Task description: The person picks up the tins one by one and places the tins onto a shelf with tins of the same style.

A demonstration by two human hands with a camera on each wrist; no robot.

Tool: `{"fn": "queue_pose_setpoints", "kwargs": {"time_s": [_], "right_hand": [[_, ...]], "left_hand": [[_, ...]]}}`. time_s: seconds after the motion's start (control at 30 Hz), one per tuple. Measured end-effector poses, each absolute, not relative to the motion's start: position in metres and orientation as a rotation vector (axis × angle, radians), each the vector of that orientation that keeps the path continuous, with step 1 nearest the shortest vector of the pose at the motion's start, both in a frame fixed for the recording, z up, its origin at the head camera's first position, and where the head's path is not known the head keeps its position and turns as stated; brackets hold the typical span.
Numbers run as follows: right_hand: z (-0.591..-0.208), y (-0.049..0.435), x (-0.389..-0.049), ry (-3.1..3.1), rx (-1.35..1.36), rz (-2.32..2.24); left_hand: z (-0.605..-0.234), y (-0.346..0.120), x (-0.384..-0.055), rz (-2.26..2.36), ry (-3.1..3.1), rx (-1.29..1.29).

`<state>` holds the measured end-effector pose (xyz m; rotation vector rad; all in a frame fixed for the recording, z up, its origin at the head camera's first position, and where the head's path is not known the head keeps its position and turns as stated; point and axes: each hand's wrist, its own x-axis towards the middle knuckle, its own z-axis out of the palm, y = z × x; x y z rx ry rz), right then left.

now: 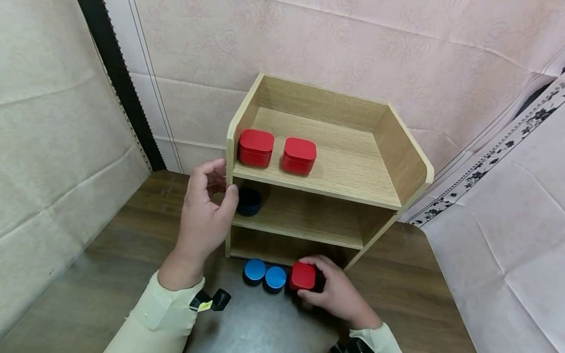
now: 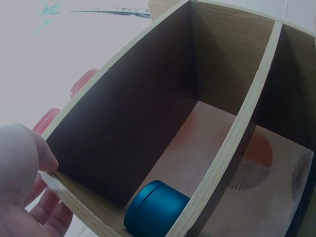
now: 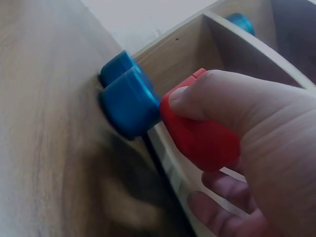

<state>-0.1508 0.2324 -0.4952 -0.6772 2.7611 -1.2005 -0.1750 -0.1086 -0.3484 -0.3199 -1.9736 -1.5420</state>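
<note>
A small wooden shelf (image 1: 348, 193) has two red square tins, a left one (image 1: 256, 148) and a right one (image 1: 299, 156), on its top board. On the middle board, at the left side, sits a blue round tin (image 2: 158, 207), dark in the head view. My left hand (image 1: 205, 208) grips the shelf's left side panel, thumb at the front edge and fingers outside. Between thumb and fingers, my right hand (image 1: 333, 289) holds another red square tin (image 3: 202, 133) in front of the bottom compartment. Just left of it are two blue round tins, one (image 1: 254, 271) beside the other (image 1: 275, 279).
Under everything lies a brown wood-grain table (image 1: 128, 260). Pale patterned cloth (image 1: 335, 59) hangs behind the shelf, with more cloth on both sides. A black strip (image 1: 125, 83) runs down the left corner.
</note>
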Motion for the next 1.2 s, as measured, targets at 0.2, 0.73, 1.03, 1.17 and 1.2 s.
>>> {"fn": "queue_pose_setpoints", "kwargs": {"time_s": [0.2, 0.73, 1.03, 1.17, 1.2], "right_hand": [[-0.481, 0.233, -0.146, 2.749, -0.76, -1.241], [-0.45, 0.23, -0.135, 2.752, -0.906, -1.319], [-0.412, 0.23, -0.126, 2.797, -1.014, -1.311], [-0.396, 0.231, -0.123, 2.8, -1.061, -1.323], [-0.392, 0.232, -0.122, 2.799, -1.074, -1.327]], "left_hand": [[-0.348, -0.109, -0.175, -1.552, -1.968, -0.331], [-0.349, -0.109, -0.176, -1.547, -1.955, -0.34], [-0.35, -0.108, -0.177, -1.525, -1.965, -0.323], [-0.35, -0.109, -0.177, -1.526, -1.963, -0.321], [-0.35, -0.109, -0.177, -1.527, -1.962, -0.321]]}}
